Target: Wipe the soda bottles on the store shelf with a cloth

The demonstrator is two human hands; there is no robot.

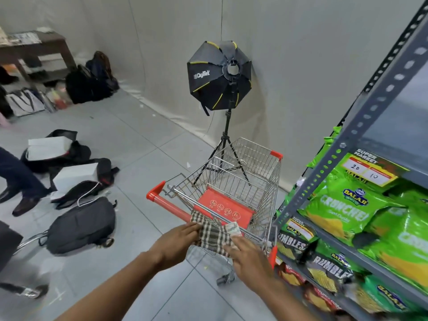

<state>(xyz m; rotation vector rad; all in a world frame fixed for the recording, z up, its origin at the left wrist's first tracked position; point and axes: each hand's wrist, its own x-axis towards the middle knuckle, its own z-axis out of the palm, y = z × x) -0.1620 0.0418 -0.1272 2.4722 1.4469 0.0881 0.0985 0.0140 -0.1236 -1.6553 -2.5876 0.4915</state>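
A brown-and-white checked cloth [212, 232] lies draped over the red handle of a small wire shopping cart [234, 179]. My left hand [178, 243] grips the cloth's left edge. My right hand [249, 258] rests on its right side, fingers spread, next to a small pale crumpled piece [232, 228]. The grey metal store shelf [361, 126] stands at the right, stocked with green and black snack bags [345, 205]. No soda bottles are in view.
A black softbox light on a tripod [220, 75] stands behind the cart against the cloth wall. Backpacks [81, 224] and white boxes [76, 173] lie on the tiled floor at left. A person's legs [18, 181] are at the left edge.
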